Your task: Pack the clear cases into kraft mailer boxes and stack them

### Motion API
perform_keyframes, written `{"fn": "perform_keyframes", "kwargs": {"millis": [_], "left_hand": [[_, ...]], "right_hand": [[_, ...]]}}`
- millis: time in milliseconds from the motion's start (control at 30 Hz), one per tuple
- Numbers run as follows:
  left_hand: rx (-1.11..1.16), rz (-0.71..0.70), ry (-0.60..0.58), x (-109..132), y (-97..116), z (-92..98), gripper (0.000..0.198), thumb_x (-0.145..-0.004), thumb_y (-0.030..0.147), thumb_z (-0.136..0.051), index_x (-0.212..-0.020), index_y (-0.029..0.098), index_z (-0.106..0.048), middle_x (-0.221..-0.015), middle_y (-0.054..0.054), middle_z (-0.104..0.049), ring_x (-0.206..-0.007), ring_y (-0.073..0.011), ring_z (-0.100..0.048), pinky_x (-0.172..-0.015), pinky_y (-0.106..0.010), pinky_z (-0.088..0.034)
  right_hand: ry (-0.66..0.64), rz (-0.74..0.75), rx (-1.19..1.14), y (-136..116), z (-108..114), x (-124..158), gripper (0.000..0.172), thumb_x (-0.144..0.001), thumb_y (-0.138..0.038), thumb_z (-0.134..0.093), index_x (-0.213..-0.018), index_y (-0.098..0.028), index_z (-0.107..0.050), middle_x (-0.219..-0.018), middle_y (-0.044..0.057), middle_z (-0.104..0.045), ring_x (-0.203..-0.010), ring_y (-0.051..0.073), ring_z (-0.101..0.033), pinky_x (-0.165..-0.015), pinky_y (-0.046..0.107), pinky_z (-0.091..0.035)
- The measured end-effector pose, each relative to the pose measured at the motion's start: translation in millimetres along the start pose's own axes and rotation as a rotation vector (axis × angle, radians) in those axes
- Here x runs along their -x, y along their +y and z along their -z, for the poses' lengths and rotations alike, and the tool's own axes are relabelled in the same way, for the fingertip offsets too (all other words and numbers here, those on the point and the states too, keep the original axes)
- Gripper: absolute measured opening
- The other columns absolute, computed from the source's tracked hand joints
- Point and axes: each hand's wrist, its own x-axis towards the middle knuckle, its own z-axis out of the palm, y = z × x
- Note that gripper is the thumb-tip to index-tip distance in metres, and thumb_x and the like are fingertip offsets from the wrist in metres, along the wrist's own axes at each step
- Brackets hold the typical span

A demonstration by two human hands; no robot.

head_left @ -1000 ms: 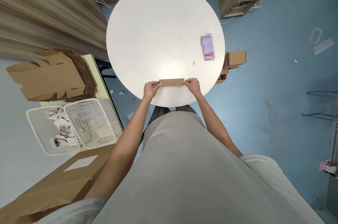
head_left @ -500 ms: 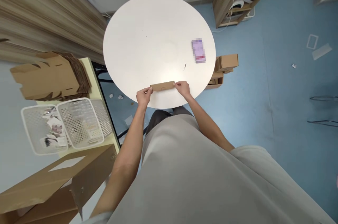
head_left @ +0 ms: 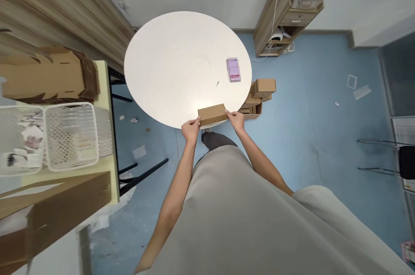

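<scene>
A small closed cardboard box [head_left: 212,114] is held at the near edge of the round white table [head_left: 168,67]. At its left end my left hand [head_left: 191,129] grips it between thumb and fingers. My right hand [head_left: 236,120] pinches the opposite end. The box's broad face is turned up towards me and slants slightly. Farther back on the tabletop, to the right, lies a pixelated purple item [head_left: 233,69] whose kind I cannot make out.
Several cardboard boxes [head_left: 264,87] are stacked on the floor right of the table. On the left, a side table [head_left: 104,136] bears flattened cartons [head_left: 45,74], a white plastic basket [head_left: 71,136] and a large carton [head_left: 71,206]. A wooden cabinet [head_left: 272,15] stands at the back wall.
Both hands have moved rightward with the box, and more of its broad face now shows. The whole view has shifted, bringing the cabinet's top and more floor into sight.
</scene>
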Motion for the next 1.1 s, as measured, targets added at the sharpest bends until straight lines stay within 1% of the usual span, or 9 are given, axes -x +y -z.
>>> {"fn": "perform_keyframes", "kwargs": {"millis": [133, 300, 467, 567, 700, 767, 867, 967, 1100], "left_hand": [[0.218, 0.014, 0.070, 21, 8, -52.5, 0.051, -0.096, 0.062, -0.072, -0.112, 0.015, -0.084, -0.098, -0.011, -0.085, -0.100, -0.0279, -0.082, -0.091, -0.039, -0.066], [0.284, -0.077, 0.010, 28, 26, -101.3, 0.042, -0.094, 0.046, -0.079, -0.123, 0.017, -0.083, -0.122, -0.014, -0.084, -0.114, -0.0292, -0.081, -0.102, -0.044, -0.068], [0.245, -0.141, -0.090, 18, 61, -146.8, 0.036, -0.098, 0.037, -0.077, -0.127, 0.016, -0.083, -0.135, -0.016, -0.081, -0.119, -0.0306, -0.081, -0.110, -0.047, -0.065], [0.207, -0.196, -0.136, 7, 93, -188.4, 0.036, -0.099, 0.033, -0.076, -0.131, 0.017, -0.082, -0.144, -0.016, -0.078, -0.120, -0.0307, -0.081, -0.113, -0.047, -0.063], [0.195, -0.232, -0.230, -16, 134, -260.3, 0.036, -0.101, 0.029, -0.073, -0.134, 0.018, -0.079, -0.144, -0.014, -0.078, -0.128, -0.0324, -0.079, -0.117, -0.049, -0.061], [0.203, -0.234, -0.260, -33, 149, -296.4, 0.036, -0.101, 0.027, -0.071, -0.135, 0.018, -0.078, -0.142, -0.013, -0.080, -0.133, -0.0325, -0.076, -0.119, -0.050, -0.059], [0.211, -0.197, -0.238, -60, 160, -341.2, 0.038, -0.101, 0.023, -0.069, -0.138, 0.016, -0.077, -0.143, -0.015, -0.079, -0.136, -0.0320, -0.075, -0.122, -0.050, -0.058], [0.211, -0.160, -0.202, -85, 163, -371.0, 0.043, -0.101, 0.022, -0.069, -0.142, 0.015, -0.074, -0.147, -0.016, -0.077, -0.138, -0.0316, -0.073, -0.124, -0.051, -0.056], [0.189, -0.137, -0.207, -110, 164, -392.3, 0.046, -0.101, 0.027, -0.073, -0.146, 0.017, -0.072, -0.149, -0.015, -0.075, -0.142, -0.0337, -0.071, -0.127, -0.055, -0.054]], "right_hand": [[0.065, 0.029, -0.062, 34, 45, 0, 0.061, -0.093, -0.078, -0.061, -0.074, -0.021, -0.072, -0.087, 0.009, -0.081, -0.089, 0.025, -0.072, -0.086, 0.032, -0.055], [0.139, 0.053, -0.264, 68, 89, -7, 0.058, -0.087, -0.076, -0.072, -0.087, -0.019, -0.080, -0.096, 0.011, -0.084, -0.098, 0.028, -0.076, -0.096, 0.038, -0.059], [0.174, -0.004, -0.407, 100, 125, -38, 0.056, -0.084, -0.074, -0.077, -0.094, -0.019, -0.082, -0.103, 0.012, -0.085, -0.104, 0.029, -0.078, -0.102, 0.043, -0.061], [0.181, -0.106, -0.478, 125, 150, -68, 0.060, -0.080, -0.078, -0.078, -0.095, -0.019, -0.081, -0.104, 0.010, -0.084, -0.107, 0.027, -0.076, -0.102, 0.043, -0.063], [0.199, -0.198, -0.525, 160, 191, -118, 0.064, -0.078, -0.078, -0.080, -0.099, -0.018, -0.081, -0.106, 0.010, -0.083, -0.109, 0.026, -0.076, -0.100, 0.043, -0.064], [0.200, -0.209, -0.502, 174, 209, -148, 0.063, -0.080, -0.077, -0.080, -0.101, -0.018, -0.081, -0.106, 0.011, -0.083, -0.109, 0.026, -0.076, -0.102, 0.044, -0.064], [0.173, -0.196, -0.434, 191, 227, -199, 0.064, -0.083, -0.078, -0.078, -0.104, -0.018, -0.083, -0.107, 0.011, -0.084, -0.109, 0.027, -0.076, -0.104, 0.046, -0.064], [0.111, -0.166, -0.371, 203, 234, -251, 0.064, -0.087, -0.079, -0.074, -0.107, -0.019, -0.083, -0.106, 0.011, -0.083, -0.109, 0.026, -0.076, -0.106, 0.045, -0.063], [0.042, -0.152, -0.358, 215, 233, -306, 0.063, -0.086, -0.079, -0.076, -0.105, -0.020, -0.083, -0.105, 0.010, -0.083, -0.107, 0.026, -0.077, -0.107, 0.046, -0.064]]}}
